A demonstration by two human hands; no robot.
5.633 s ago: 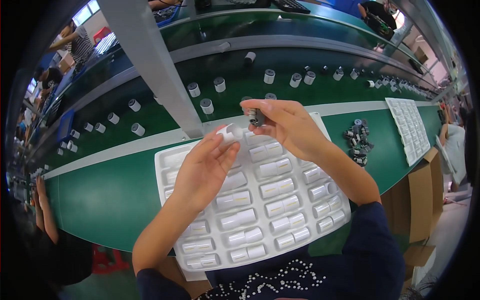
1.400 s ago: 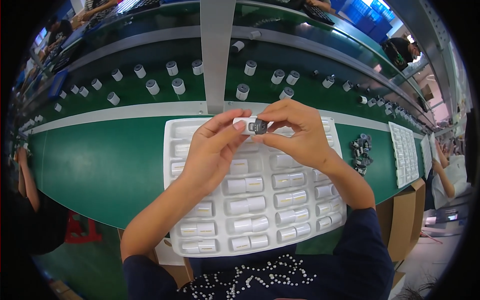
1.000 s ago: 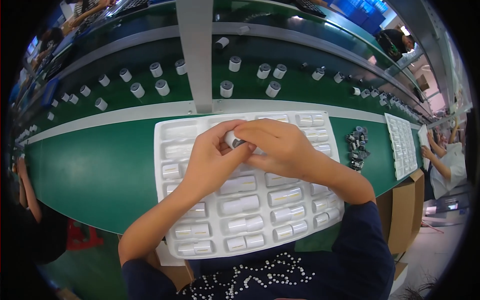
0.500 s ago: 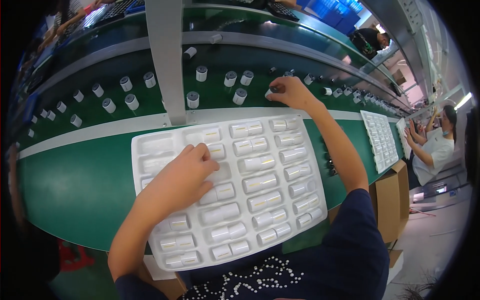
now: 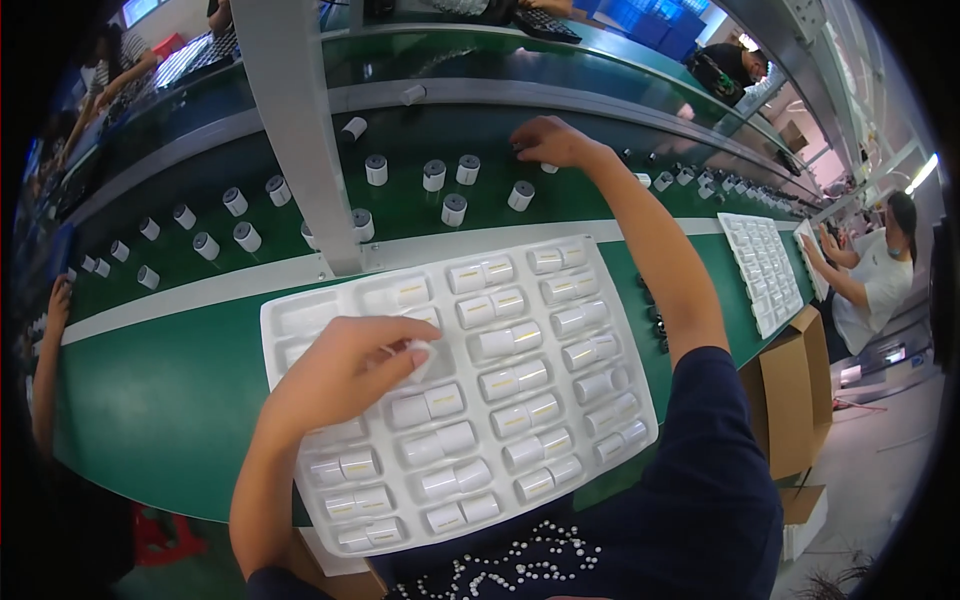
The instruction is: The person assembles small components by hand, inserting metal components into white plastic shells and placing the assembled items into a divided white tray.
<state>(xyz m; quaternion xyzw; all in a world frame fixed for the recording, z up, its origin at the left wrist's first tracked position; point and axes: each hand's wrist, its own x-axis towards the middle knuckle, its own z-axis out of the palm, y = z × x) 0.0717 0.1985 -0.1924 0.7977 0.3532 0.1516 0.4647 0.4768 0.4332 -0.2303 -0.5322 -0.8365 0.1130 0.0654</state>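
Note:
My left hand [image 5: 345,370] is closed in a pinch on a white cylinder [image 5: 421,352], over the second column of slots in the white molded tray [image 5: 285,350]. Its palm and wrist cover several slots of the first column. Beyond the tray, my right hand [image 5: 553,140] reaches over the green conveyor belt [image 5: 410,215], thumb and fingers closed around a small dark piece [image 5: 518,150]. A white cylinder [image 5: 549,168] shows just under that hand. Closer to me on the belt stands a dark-topped white cylinder [image 5: 521,195]. Most tray slots hold pairs of white cylinders [image 5: 515,378].
A grey upright post [image 5: 290,120] rises between belt and bench. More cylinders stand along the belt [image 5: 234,201]. Small dark pieces [image 5: 655,320] lie right of the tray. Farther right are another filled tray [image 5: 760,270], a cardboard box [image 5: 790,400] and a co-worker [image 5: 880,245].
My right hand has left the dark-topped cylinder standing on the belt and moved farther away. My left hand now pinches a white cylinder. The view has shifted slightly; another person's hand appears at far left.

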